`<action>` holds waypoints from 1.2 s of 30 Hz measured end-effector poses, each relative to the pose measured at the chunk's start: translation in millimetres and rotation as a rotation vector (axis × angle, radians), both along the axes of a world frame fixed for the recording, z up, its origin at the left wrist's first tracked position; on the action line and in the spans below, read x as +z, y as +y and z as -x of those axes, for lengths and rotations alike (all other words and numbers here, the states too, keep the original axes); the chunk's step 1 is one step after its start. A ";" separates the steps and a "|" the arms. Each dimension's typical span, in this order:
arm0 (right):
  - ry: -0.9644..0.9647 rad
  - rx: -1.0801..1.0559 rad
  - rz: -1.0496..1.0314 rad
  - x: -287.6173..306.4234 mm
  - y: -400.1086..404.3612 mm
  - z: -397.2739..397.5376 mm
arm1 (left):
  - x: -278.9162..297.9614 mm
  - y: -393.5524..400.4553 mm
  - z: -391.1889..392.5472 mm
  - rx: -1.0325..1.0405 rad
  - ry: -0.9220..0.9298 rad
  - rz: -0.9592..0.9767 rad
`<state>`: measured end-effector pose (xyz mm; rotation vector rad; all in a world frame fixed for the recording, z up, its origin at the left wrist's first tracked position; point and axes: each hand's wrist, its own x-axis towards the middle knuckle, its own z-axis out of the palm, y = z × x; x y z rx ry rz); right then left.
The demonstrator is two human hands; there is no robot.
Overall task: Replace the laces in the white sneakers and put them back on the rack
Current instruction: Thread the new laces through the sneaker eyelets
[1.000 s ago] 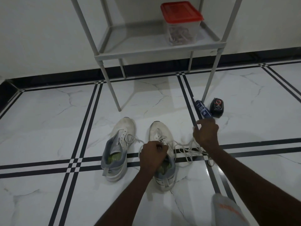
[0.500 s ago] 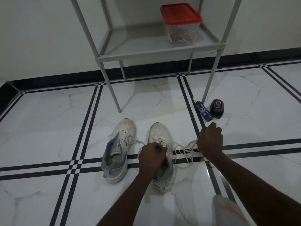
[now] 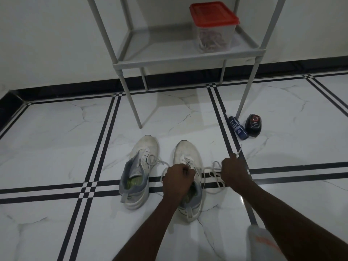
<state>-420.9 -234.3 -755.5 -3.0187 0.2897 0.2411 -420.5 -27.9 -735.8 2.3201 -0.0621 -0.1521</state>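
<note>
Right hand point(image 3: 234, 171) nearer, gripping one lace point(image 3: 211, 169); left hand point(image 3: 178, 178) pinching laces atop one of two sneakers point(image 3: 188, 178).

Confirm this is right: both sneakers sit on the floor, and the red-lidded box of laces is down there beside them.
One error: the box stands on the rack shelf, not the floor, as the head view shows. Both sneakers do sit on the floor.

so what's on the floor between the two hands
In the head view, the right sneaker's loose white lace runs from left hand to right hand.
</note>
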 end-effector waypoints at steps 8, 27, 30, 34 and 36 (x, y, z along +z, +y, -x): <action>-0.051 0.209 -0.420 26.6 43.1 -21.2 | 0.2 6.8 1.0 0.007 -0.010 0.100; -0.095 0.071 -0.673 10.1 40.9 -7.7 | -24.4 17.2 3.5 -0.017 -0.118 -0.008; -0.080 0.045 -0.664 14.2 43.7 -10.5 | -27.5 18.7 0.0 0.010 -0.118 0.008; -0.085 0.022 -0.678 15.8 43.6 -10.8 | -30.7 24.3 -5.1 0.023 -0.063 0.129; -0.077 0.014 -0.697 16.6 42.8 -10.5 | -26.1 26.8 -5.3 0.069 0.062 0.241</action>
